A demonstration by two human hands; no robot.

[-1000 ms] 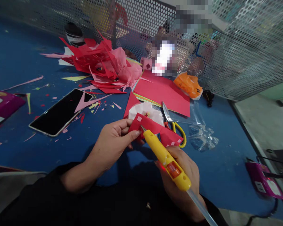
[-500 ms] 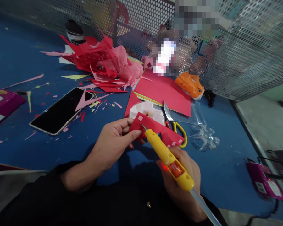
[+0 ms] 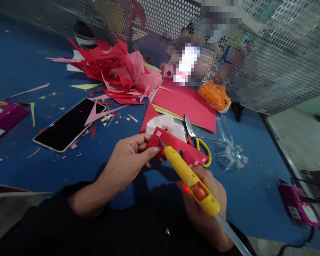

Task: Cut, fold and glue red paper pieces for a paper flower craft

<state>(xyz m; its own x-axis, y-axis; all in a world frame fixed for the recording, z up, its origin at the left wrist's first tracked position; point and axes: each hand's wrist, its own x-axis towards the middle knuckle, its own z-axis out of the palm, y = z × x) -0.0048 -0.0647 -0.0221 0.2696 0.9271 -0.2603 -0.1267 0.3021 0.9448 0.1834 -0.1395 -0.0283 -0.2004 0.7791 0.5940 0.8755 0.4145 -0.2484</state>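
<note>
Extending between the hands (image 3: 132, 156), red paper (image 3: 173, 139)

Left hand (image 3: 130, 158) is pinching red strip (image 3: 173, 139); right hand (image 3: 202, 217) is gripping yellow glue gun (image 3: 179, 160), nozzle (image 3: 163, 144) pointing at strip. Scissors (image 3: 191, 133) lying right of strip, phone (image 3: 66, 124) lying left, paper stack (image 3: 186, 103) sitting beyond.
</note>
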